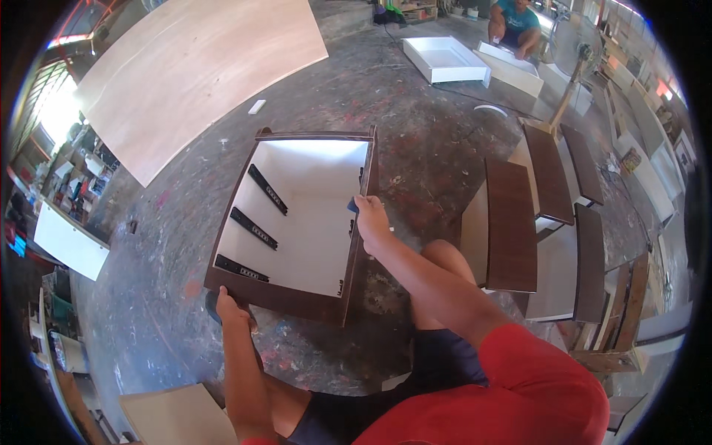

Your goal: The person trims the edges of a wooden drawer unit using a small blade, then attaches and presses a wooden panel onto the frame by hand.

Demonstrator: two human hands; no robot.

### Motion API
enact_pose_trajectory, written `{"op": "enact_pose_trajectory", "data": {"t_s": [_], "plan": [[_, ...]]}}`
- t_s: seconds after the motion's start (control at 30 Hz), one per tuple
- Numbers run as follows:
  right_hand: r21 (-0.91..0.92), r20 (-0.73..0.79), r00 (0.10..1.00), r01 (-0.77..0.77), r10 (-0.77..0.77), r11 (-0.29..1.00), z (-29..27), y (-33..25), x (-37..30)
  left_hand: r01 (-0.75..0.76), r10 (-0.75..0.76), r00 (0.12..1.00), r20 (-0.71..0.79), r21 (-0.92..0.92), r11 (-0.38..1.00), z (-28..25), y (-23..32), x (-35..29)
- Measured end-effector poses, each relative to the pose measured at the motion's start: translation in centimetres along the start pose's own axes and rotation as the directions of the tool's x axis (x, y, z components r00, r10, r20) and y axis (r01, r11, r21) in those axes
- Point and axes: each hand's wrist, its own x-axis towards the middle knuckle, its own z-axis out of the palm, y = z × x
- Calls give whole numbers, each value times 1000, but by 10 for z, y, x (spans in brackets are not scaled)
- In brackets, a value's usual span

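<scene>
A cabinet body [285, 302] with dark brown outside faces and a white inside lies on the floor in front of me, its open side facing up. Black drawer slides [254, 228] run along its left inner wall, and parts of others show on the right one. My left hand [234, 310] grips the near left corner of the cabinet, fingers partly hidden below the edge. At the right side edge, my right hand [373, 222] is closed around a small dark blue piece [353, 205], pressed against that edge; most of the piece is hidden by my fingers.
Several brown-fronted drawers [512, 222] stand on the right. A large plywood sheet [200, 70] leans at the far left. Farther back, a person [515, 26] crouches by white drawer boxes [445, 59], near a standing fan [575, 44]. A beige panel [178, 415] lies near left.
</scene>
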Motion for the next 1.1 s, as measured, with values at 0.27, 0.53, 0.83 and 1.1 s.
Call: {"op": "enact_pose_trajectory", "data": {"t_s": [0.27,0.53,0.83,1.1], "plan": [[155,59,996,50,-60,987,-7,18,17,184,-172,972,159,-65,981,-28,-9,-24],[10,121,992,43,-44,999,3,-22,81,196,-191,974,122,-30,980,1,-18,-123],[16,231,964,-142,135,990,-28,-44,114,425,-367,878,307,-147,893,5,-53,-164],[-487,87,987,162,-136,858,-11,-25,53,393,-359,897,259,-94,915,1,-43,-166]]}}
